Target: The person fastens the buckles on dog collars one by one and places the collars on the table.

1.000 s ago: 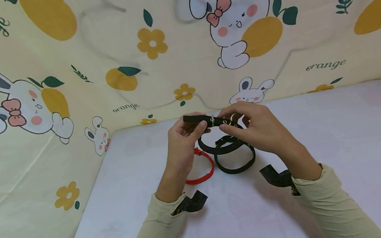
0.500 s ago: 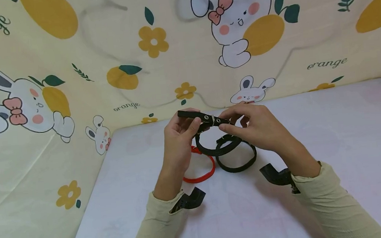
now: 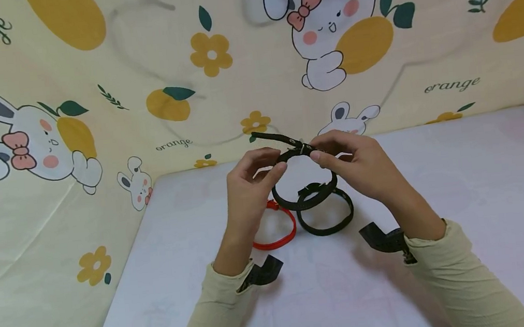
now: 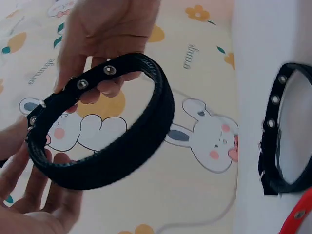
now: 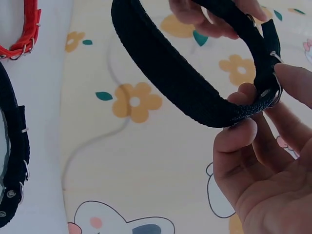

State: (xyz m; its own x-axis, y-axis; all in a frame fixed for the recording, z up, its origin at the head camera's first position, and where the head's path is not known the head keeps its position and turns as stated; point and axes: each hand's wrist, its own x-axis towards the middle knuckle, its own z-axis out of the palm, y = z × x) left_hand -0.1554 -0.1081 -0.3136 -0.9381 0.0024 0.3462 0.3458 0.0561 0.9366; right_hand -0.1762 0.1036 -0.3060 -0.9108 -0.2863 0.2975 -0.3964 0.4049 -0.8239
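Observation:
A black dog collar, buckled into a loop with metal eyelets, is held up between both hands over the table. Its free strap end sticks out up and to the left. My right hand pinches it beside the buckle; a metal ring shows there in the right wrist view. On the opposite side, my left hand grips the band between thumb and fingers. Below the held loop lie a second black collar and a red collar, partly hidden behind the left hand.
A white-covered table spreads under the hands. Behind it and along the left hangs a cream cloth printed with rabbits and oranges. Black straps stick out from both sleeve cuffs.
The held collar has turned, so its free end now rises above the hands. My left fingers have left that strap end and hold the loop instead. The collars on the table stay put.

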